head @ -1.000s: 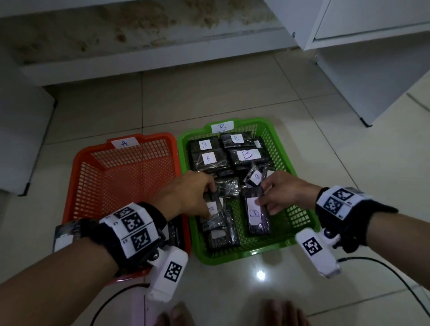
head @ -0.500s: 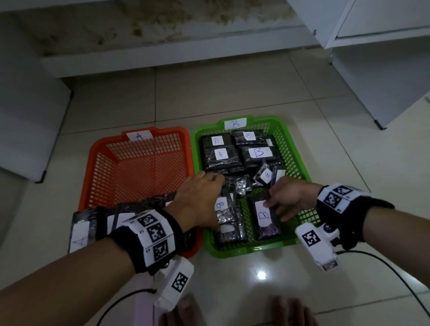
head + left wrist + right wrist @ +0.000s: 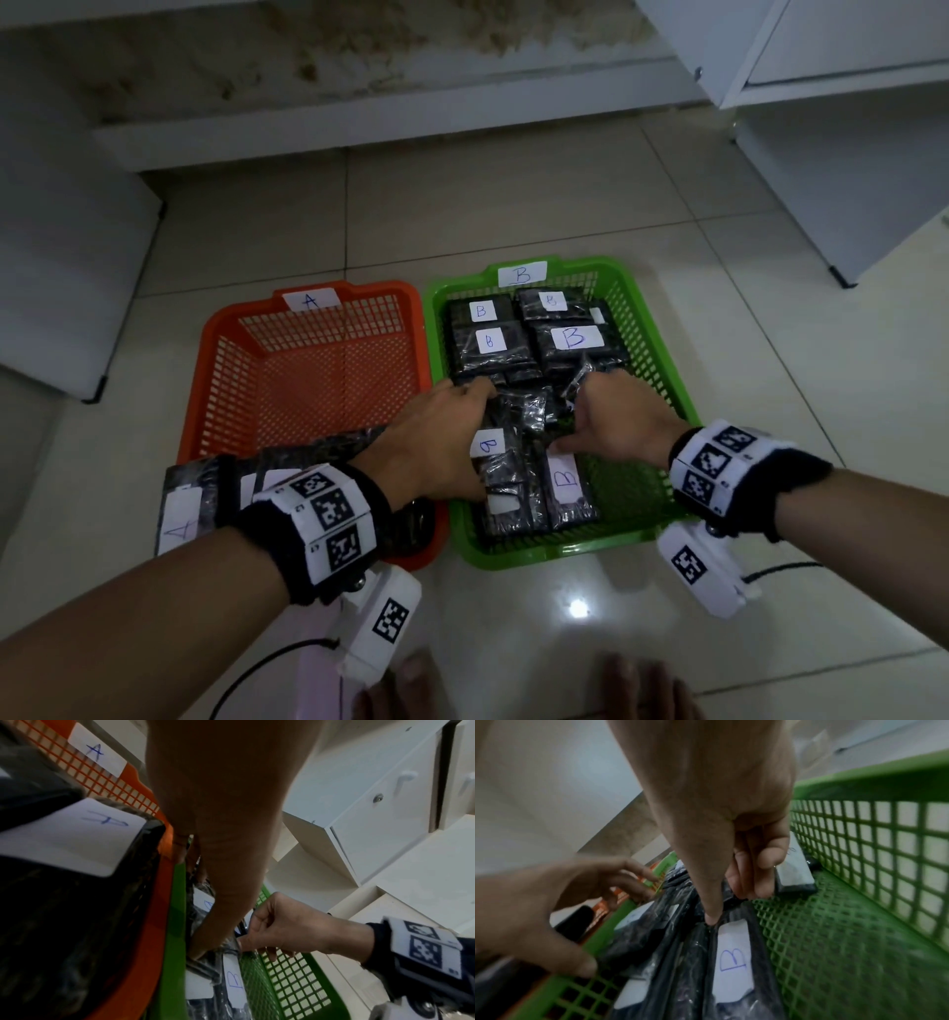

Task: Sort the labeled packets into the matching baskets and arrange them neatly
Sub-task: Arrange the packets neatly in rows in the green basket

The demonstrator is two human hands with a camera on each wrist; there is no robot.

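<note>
Both hands are inside the green basket (image 3: 662,349) tagged B, which holds several dark packets with white B labels. My right hand (image 3: 616,416) pinches the far end of a B packet (image 3: 567,488) lying lengthwise. In the right wrist view its thumb presses by the label of that B packet (image 3: 734,959) and the fingers curl behind the end. My left hand (image 3: 441,437) rests with spread, bent fingers on the neighbouring B packet (image 3: 493,452) along the basket's left wall. The orange basket (image 3: 205,360) tagged A has A packets (image 3: 179,509) at its near end.
The baskets stand side by side on a tiled floor. A white cabinet (image 3: 847,154) stands at the back right. A white panel (image 3: 61,257) is at the left and a low wall ledge (image 3: 359,133) behind. Bare feet (image 3: 642,688) and cables (image 3: 257,673) are near the bottom edge.
My right hand has slid from the B packet's label to its far end. My left hand has reached further into the green basket. The view has shifted, so the A packets now show.
</note>
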